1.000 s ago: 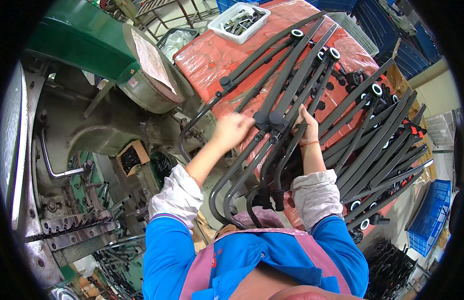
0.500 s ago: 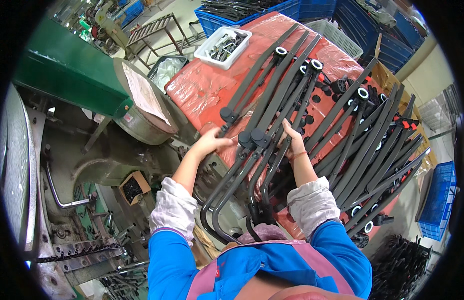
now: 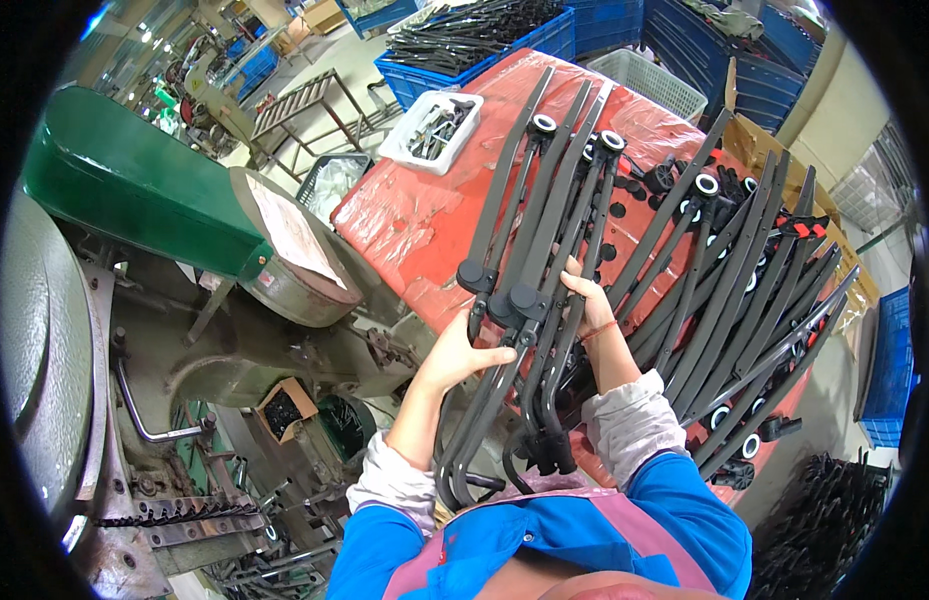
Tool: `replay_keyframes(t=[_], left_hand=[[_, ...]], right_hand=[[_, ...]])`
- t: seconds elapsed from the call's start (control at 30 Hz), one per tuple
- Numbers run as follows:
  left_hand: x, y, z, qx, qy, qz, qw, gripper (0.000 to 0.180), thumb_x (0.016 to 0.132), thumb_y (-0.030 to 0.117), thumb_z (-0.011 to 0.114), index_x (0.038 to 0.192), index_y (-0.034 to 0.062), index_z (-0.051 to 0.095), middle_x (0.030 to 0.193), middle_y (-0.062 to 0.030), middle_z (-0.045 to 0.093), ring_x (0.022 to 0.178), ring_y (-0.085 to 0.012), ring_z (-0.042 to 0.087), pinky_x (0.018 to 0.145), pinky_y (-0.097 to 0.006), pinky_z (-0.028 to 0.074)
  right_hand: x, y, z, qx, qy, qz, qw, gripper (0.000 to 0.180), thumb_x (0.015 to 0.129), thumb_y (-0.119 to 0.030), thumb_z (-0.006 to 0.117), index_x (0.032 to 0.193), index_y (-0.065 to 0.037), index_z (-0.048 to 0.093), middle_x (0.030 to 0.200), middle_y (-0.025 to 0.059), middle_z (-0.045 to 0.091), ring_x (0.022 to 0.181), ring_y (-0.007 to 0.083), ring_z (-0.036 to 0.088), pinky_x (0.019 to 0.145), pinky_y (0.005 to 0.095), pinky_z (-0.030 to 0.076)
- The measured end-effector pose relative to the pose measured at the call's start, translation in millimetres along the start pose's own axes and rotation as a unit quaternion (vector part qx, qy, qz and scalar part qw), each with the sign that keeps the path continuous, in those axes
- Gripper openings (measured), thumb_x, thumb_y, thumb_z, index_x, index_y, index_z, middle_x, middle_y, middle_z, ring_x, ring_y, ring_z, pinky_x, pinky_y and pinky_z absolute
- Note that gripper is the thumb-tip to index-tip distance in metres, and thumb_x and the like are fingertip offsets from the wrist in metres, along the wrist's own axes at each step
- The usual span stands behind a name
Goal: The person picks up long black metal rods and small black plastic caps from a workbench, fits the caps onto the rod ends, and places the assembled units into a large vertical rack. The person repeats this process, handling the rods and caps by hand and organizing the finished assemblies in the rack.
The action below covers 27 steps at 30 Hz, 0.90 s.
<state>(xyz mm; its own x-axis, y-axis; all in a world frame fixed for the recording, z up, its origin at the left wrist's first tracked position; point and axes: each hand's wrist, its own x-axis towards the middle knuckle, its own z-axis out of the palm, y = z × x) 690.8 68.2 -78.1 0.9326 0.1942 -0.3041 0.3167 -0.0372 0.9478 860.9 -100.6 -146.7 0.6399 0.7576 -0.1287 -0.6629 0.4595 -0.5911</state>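
A black folding tube frame (image 3: 539, 230) lies lengthwise over the near part of a red-topped table (image 3: 384, 225). It has long flat bars, round joint caps and bent lower tubes that reach toward my body. My left hand (image 3: 456, 355) is closed round the tubes just below the caps, thumb across the top. On the frame's right side, my right hand (image 3: 588, 308) grips the bars, with some fingers hidden behind them. White-ringed round fittings (image 3: 611, 141) sit toward the far part of the bars.
More black frames (image 3: 744, 290) are piled on the right of the table. A white bin of small parts (image 3: 432, 132) stands at the far left corner, a blue crate of black bars (image 3: 474, 50) behind. A green machine (image 3: 144, 185) stands close on my left.
My left hand has moved from beside the left joint to a hold on the tubes. The left bars now lie closer to the others. My right hand keeps its hold.
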Motion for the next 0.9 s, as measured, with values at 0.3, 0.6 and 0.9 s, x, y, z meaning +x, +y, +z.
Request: replay_keyframes(t=[0.3, 0.6, 0.9], left_hand=[[-59, 66, 27, 0.187, 0.114, 0.081, 0.973, 0.073, 0.063, 0.029, 0.088, 0.119, -0.0026, 0.053, 0.088, -0.0009, 0.054, 0.077, -0.0098, 0.048, 0.070, -0.025, 0.042], [-138, 124, 43, 0.120, 0.095, 0.108, 0.982, 0.083, 0.063, 0.026, 0.088, 0.131, -0.0019, 0.048, 0.073, 0.0052, 0.045, 0.065, -0.0055, 0.044, 0.057, -0.022, 0.036], [-206, 120, 77, 0.085, 0.005, 0.249, 0.965, 0.087, 0.063, 0.014, 0.089, 0.134, -0.0020, 0.041, 0.098, -0.0022, 0.057, 0.080, -0.0112, 0.053, 0.067, -0.023, 0.045]], right_hand=[[-22, -11, 31, 0.144, -0.033, -0.051, 0.988, 0.055, 0.086, -0.008, 0.059, 0.139, -0.008, 0.045, 0.117, 0.0091, 0.063, 0.100, 0.0217, 0.065, 0.085, 0.0348, 0.055], [-79, -44, 103, 0.152, -0.080, -0.131, 0.976, 0.050, 0.082, -0.004, 0.057, 0.131, -0.007, 0.052, 0.113, 0.0100, 0.065, 0.102, 0.0253, 0.064, 0.090, 0.0394, 0.052], [-243, -80, 163, -0.004, 0.054, -0.168, 0.984, 0.032, 0.082, -0.012, 0.064, 0.111, 0.001, 0.064, 0.092, 0.0105, 0.070, 0.080, 0.0209, 0.069, 0.071, 0.0318, 0.056]])
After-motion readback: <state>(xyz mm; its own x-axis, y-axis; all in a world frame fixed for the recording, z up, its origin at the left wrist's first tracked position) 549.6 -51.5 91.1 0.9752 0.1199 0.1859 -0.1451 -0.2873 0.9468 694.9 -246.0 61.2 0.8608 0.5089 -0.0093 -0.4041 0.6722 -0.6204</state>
